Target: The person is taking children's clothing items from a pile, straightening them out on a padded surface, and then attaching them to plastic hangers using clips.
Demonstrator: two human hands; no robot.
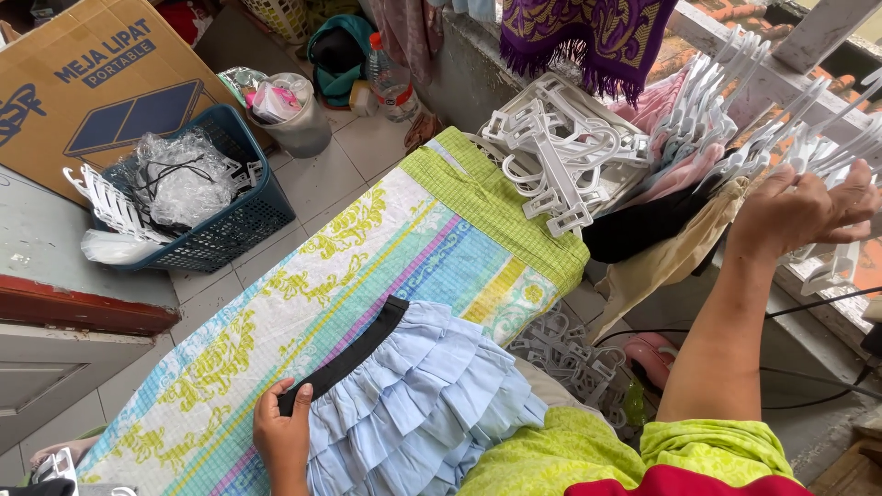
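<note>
Blue ruffled skirt (418, 395) with a black waistband (354, 354) lies on the cloth-covered table (303, 276), near its close end. Left hand (283, 432) rests flat on the waistband's end, fingers (299, 397) bent over its edge, not clenched. Right hand (804, 207) is raised to a row of white hangers (781, 138) on a rail, fingers curled about one. More loose hangers (551, 152) pile at the table's far end. A blue basket (216, 216) stands on the floor to the left.
</note>
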